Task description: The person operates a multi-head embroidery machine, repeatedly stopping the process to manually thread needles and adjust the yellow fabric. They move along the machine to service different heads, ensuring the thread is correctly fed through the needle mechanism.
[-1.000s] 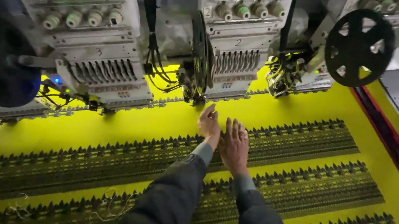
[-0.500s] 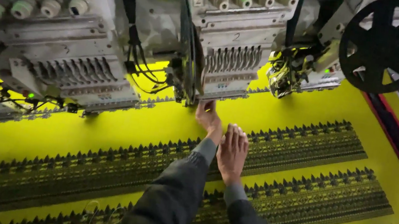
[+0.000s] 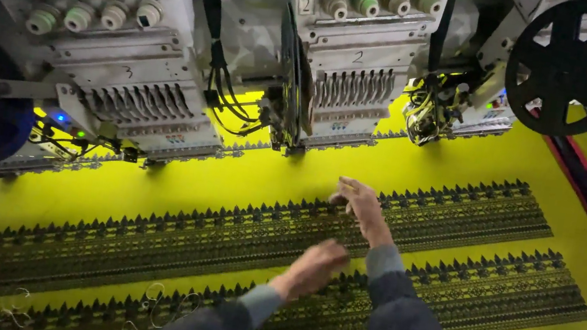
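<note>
Nearest, the left hand [image 3: 313, 267] is hovering loosely curled, gripping nothing, over a dark embroidered band [image 3: 445, 289] on the yellow fabric [image 3: 174, 186]. Just beyond, the right hand [image 3: 361, 205] is lying flat with fingers released on the next band [image 3: 221, 236]. Farther off, embroidery machine heads [image 3: 348, 57] are overhanging the fabric, with a black reel [image 3: 573, 66] at the right.

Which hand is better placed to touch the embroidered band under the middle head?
Probably the right hand: it reaches farther forward, over the upper band just below the middle head. The left hand hangs back, nearer the second band.
</note>
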